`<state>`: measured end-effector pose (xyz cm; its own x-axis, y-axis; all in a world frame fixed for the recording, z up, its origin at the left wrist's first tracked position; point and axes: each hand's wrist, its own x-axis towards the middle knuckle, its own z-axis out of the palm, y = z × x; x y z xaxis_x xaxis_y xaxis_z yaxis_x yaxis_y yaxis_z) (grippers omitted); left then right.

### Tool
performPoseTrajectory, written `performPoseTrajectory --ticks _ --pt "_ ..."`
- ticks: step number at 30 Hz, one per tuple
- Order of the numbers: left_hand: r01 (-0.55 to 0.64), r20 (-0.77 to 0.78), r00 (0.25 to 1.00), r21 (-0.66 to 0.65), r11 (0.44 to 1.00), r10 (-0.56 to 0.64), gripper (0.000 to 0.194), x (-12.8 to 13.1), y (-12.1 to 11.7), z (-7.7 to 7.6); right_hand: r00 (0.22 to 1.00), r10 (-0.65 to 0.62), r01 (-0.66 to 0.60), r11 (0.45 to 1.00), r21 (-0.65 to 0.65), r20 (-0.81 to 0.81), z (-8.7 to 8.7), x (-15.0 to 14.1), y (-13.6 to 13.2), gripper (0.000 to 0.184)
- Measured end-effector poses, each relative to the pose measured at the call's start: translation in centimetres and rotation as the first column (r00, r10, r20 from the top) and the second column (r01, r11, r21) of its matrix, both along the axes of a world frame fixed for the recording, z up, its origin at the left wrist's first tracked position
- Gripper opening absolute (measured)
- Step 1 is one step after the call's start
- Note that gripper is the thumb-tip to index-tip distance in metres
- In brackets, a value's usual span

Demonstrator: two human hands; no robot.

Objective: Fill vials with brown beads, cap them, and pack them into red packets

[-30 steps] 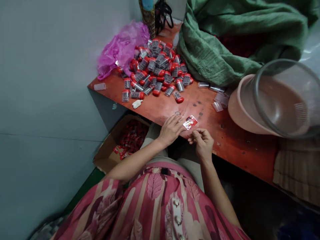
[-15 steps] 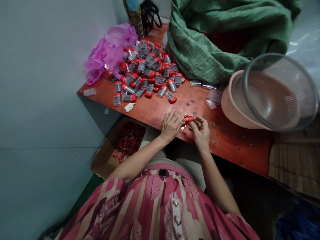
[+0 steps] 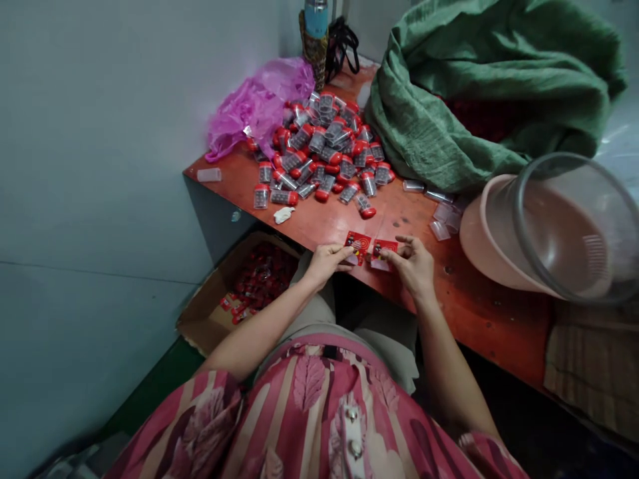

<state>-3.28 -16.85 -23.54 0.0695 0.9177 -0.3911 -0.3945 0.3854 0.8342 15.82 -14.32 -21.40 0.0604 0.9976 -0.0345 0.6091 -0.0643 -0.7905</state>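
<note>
My left hand [image 3: 325,263] pinches a small, flat red printed film label [image 3: 357,242] between thumb and fingers at the table's front edge. A second red printed film label [image 3: 384,249] lies close beside it, gripped at its right side by my right hand [image 3: 416,265]. Both pieces carry dark, white and yellow markings, and their lower parts look pale or clear. Fingers cover part of each one. Beyond my hands lies a heap of clear plastic tubes with red caps [image 3: 329,153].
Loose clear tubes [image 3: 440,230] lie by a pink basin [image 3: 482,233] holding a clear, grey-rimmed bowl [image 3: 522,219]. A green cloth sack [image 3: 414,133] and pink plastic bag [image 3: 244,113] stand behind. Below left, a cardboard box [image 3: 200,319] holds red pieces. A crumpled white scrap [image 3: 284,214] lies on the orange-red table [image 3: 479,306].
My hands have drawn apart slightly. The crumpled red film between them now shows as two flat labels, one in each hand. The camera view has shifted, so the table appears lower and further right.
</note>
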Motion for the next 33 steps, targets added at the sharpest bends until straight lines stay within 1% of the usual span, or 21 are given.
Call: performPoseTrajectory --ticks 1,3,4,6,8,9,11,13,14,15,16,17,20,22,23,24,25,26,28,30,33 --pt "-0.01 0.017 1.0 -0.03 0.999 0.01 0.032 -0.4 -0.2 -0.1 0.979 0.012 -0.013 1.0 0.003 0.205 0.0 0.5 0.3 0.047" --pt "-0.028 0.06 0.998 -0.082 0.996 0.033 0.03 -0.9 -0.6 -0.3 0.858 0.046 -0.068 0.997 0.025 0.511 0.1 1.2 1.1 0.045" --pt "-0.044 0.084 0.995 -0.1 0.994 0.052 0.029 -1.1 -0.8 -0.3 0.804 0.054 -0.113 0.992 0.062 0.593 0.4 1.3 1.8 0.043" --pt "-0.09 0.134 0.985 -0.129 0.988 0.107 0.026 -1.3 -1.1 -0.4 0.747 0.079 -0.253 0.952 0.173 0.661 1.1 0.8 3.8 0.034" --pt "-0.14 0.186 0.968 -0.163 0.977 0.17 0.024 -1.4 -1.3 -0.4 0.699 0.175 -0.45 0.861 0.236 0.693 1.7 -0.3 6.4 0.03" --pt "-0.161 0.206 0.958 -0.183 0.97 0.197 0.023 -1.4 -1.4 -0.4 0.65 0.257 -0.562 0.795 0.226 0.715 1.9 -0.9 7.8 0.035" --pt "-0.195 0.226 0.944 -0.206 0.959 0.241 0.023 -1.5 -1.5 -0.3 0.503 0.419 -0.752 0.643 0.144 0.756 2.0 -2.1 10.6 0.048" --pt "-0.23 0.221 0.936 -0.205 0.951 0.274 0.023 -1.7 -1.5 -0.2 0.373 0.539 -0.86 0.506 0.064 0.756 1.7 -2.8 12.9 0.05" --pt "-0.247 0.218 0.932 -0.198 0.948 0.288 0.024 -1.9 -1.5 -0.2 0.333 0.584 -0.89 0.453 0.043 0.74 1.4 -3.1 13.8 0.048" --pt "-0.263 0.217 0.928 -0.192 0.946 0.302 0.024 -2.0 -1.5 -0.2 0.321 0.62 -0.906 0.422 0.041 0.716 1.2 -3.1 14.3 0.045" --pt "-0.277 0.22 0.923 -0.189 0.942 0.316 0.025 -2.1 -1.4 -0.2 0.346 0.646 -0.904 0.424 0.057 0.681 0.9 -3.1 14.7 0.041" --pt "-0.291 0.224 0.917 -0.189 0.938 0.33 0.025 -2.2 -1.3 -0.2 0.401 0.655 -0.884 0.461 0.083 0.64 0.7 -2.9 14.7 0.036" --pt "-0.333 0.224 0.902 -0.187 0.924 0.37 0.026 -2.4 -1.0 -0.2 0.617 0.565 -0.742 0.649 0.166 0.548 0.3 -2.3 12.9 0.017" --pt "-0.355 0.199 0.901 -0.173 0.919 0.386 0.027 -2.2 -0.7 -0.1 0.772 0.447 -0.584 0.779 0.229 0.451 0.4 -2.3 10.1 0.005" --pt "-0.361 0.181 0.904 -0.159 0.919 0.386 0.027 -1.9 -0.6 0.0 0.895 0.345 -0.416 0.874 0.252 0.282 0.6 -2.6 8.5 0.01" --pt "-0.364 0.159 0.91 -0.142 0.921 0.384 0.028 -1.6 -0.5 0.1 0.963 0.261 -0.271 0.941 0.205 0.071 0.8 -2.9 6.8 0.017" --pt "-0.363 0.136 0.916 -0.122 0.924 0.378 0.028 -1.2 -0.4 0.2 0.969 0.224 -0.212 0.97 0.118 -0.102 1.1 -3.4 5.2 0.024" --pt "-0.354 0.116 0.924 -0.103 0.93 0.365 0.028 -0.8 -0.4 0.4 0.952 0.21 -0.208 0.978 0.035 -0.221 1.4 -3.9 3.7 0.029" --pt "-0.323 0.096 0.939 -0.077 0.943 0.33 0.029 0.0 -0.3 0.6 0.915 0.169 -0.211 0.974 -0.077 -0.367 2.0 -4.7 1.6 0.035" --pt "-0.292 0.118 0.947 -0.071 0.954 0.299 0.031 0.7 -0.4 0.7 0.923 0.142 -0.186 0.978 -0.092 -0.358 2.4 -4.7 0.8 0.035" --pt "-0.278 0.188 0.939 -0.082 0.957 0.289 0.034 1.1 -0.7 0.7 0.985 0.14 -0.142 0.99 -0.018 -0.106 2.3 -3.0 1.1 0.028"
